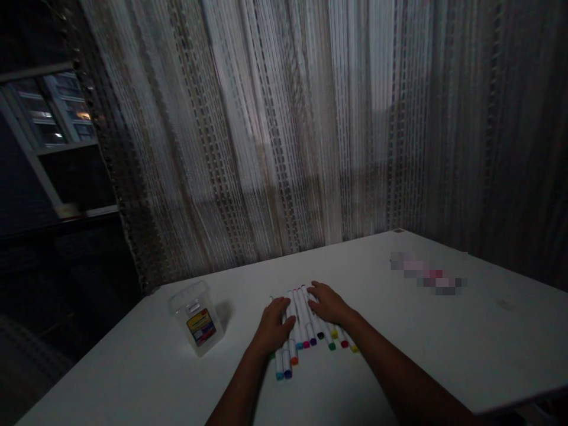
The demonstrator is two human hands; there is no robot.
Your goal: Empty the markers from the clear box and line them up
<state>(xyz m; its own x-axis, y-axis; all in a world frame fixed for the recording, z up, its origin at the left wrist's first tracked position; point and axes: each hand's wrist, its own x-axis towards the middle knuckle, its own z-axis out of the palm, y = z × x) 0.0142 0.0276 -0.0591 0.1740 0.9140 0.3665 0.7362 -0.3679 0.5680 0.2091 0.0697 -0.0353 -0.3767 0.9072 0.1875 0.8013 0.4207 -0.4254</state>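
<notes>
Beyond left hand (276,326) and right hand (329,303), one curtain (275,130). Beneath, one white table (146,367). Leftward, one clear box (213,341); well rightward, one pixelated patch (426,274). With both hands spread wide. On box, one unreadable coloured label (201,326). Under and between hands, partly hidden, at least twelve markers (301,316).

White worktop (444,343), dim light, far corner in view with a small brownish patch (398,231) on it. Lying on it mid-surface: a row of white-bodied markers (302,322) side by side, coloured ends facing the near side, leftmost ones set nearer, partly covered by hands. Clear plastic container (211,305) with a colourful label (201,326) stands left of them, well apart; pixelated pinkish item (428,273) lies far right, unidentifiable.
</notes>
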